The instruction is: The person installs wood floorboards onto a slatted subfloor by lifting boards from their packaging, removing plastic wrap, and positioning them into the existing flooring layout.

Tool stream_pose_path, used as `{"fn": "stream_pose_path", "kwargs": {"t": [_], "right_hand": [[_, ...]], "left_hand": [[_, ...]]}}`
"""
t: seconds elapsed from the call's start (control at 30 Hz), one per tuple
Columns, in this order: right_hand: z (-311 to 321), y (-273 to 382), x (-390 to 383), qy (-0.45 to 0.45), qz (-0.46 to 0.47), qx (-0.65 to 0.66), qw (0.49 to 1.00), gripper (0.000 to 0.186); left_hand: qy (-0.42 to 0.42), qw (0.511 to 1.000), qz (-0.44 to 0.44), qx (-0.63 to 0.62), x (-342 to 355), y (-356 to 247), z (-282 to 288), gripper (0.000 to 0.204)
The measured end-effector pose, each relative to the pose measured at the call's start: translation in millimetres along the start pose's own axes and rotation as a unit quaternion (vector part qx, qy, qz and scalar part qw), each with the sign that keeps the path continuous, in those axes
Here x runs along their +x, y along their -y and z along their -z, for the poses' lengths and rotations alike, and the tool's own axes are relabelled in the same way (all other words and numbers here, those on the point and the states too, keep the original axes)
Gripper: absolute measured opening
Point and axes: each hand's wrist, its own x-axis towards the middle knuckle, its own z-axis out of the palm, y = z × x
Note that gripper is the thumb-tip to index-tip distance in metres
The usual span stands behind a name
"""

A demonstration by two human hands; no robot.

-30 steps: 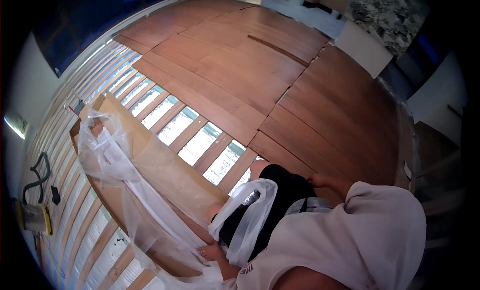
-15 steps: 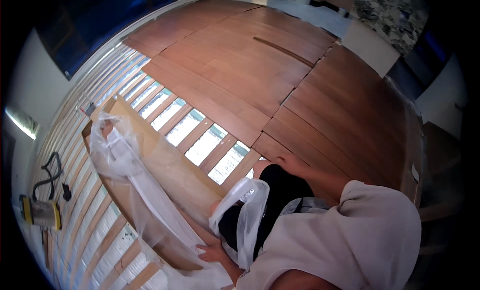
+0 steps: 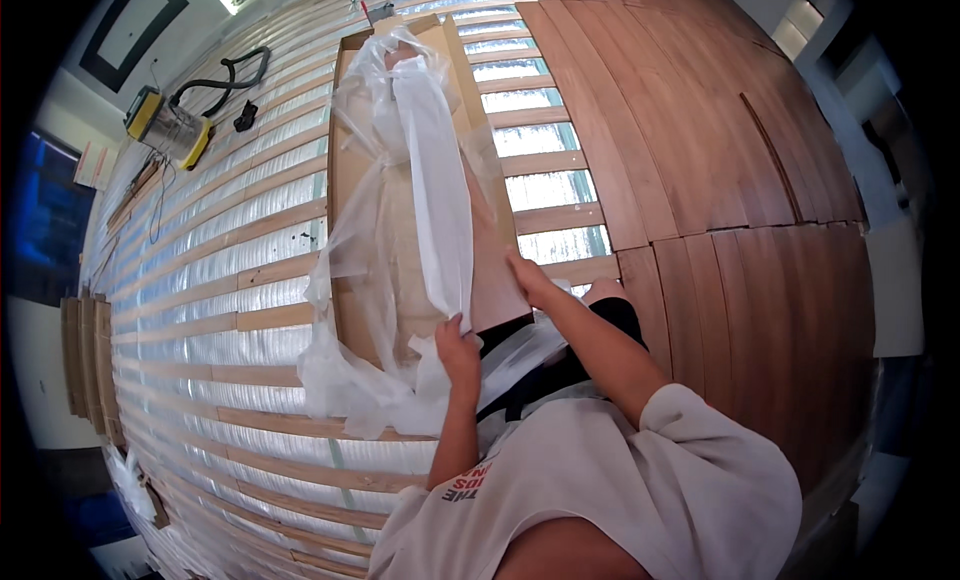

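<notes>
Far out on the left, the yellow vacuum [image 3: 168,130] with its dark hose is now sitting in plain sight on the silvery underlay with its wooden battens [image 3: 230,280], a corner that was barely showing a second ago, because the view is swinging round and dropping closer to the work. Moving right, the long open cardboard box [image 3: 350,230] is now stretching straight away from the person instead of lying slantwise, and the clear plastic wrap [image 3: 420,170] is spilling out of it, billowing over the box's near end and pooling on the battens. The left hand [image 3: 458,352] is coming down onto that loose wrap at the box's near end, fingers curled and pinching a fold of the film, where a moment ago it was lower and off to the side. Next along, the right hand [image 3: 528,277] is now reaching forward to the near end of a brown floor plank [image 3: 490,240] lying in the box, fingers spread and pressing on its edge; whether they are gripping beneath it cannot be told. That suggests the unpacking is moving from tearing the wrap to freeing a plank. On the right, the laid wooden floor [image 3: 720,160] is running away in finished rows.
</notes>
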Motion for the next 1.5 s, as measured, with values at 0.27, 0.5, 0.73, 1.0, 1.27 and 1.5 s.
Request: {"fn": "stream_pose_path", "kwargs": {"t": [0.27,0.5,0.73,1.0,1.27,1.5], "right_hand": [[187,61,-55,-0.118,0.135,-0.357,0.917,0.053],[208,67,-180,-0.173,0.018,-0.253,0.952,0.046],[223,57,-264,-0.251,0.028,-0.452,0.856,0.058],[185,83,-414,-0.298,-0.045,-0.512,0.804,0.059],[248,-8,-567,-0.421,-0.095,-0.587,0.685,0.051],[255,-42,-564,-0.434,-0.097,-0.556,0.702,0.052]], "left_hand": [[-0.238,0.927,0.198,0.212,-65,174,183,0.028],[0.001,0.693,0.596,0.404,-188,105,358,0.045],[-0.143,0.980,0.107,-0.084,3,113,194,0.041],[0.242,0.576,0.394,-0.673,86,-70,-160,0.053],[0.391,0.534,0.334,-0.671,-51,-159,-160,0.055],[0.420,0.583,0.332,-0.612,-30,-196,-154,0.062]]}}
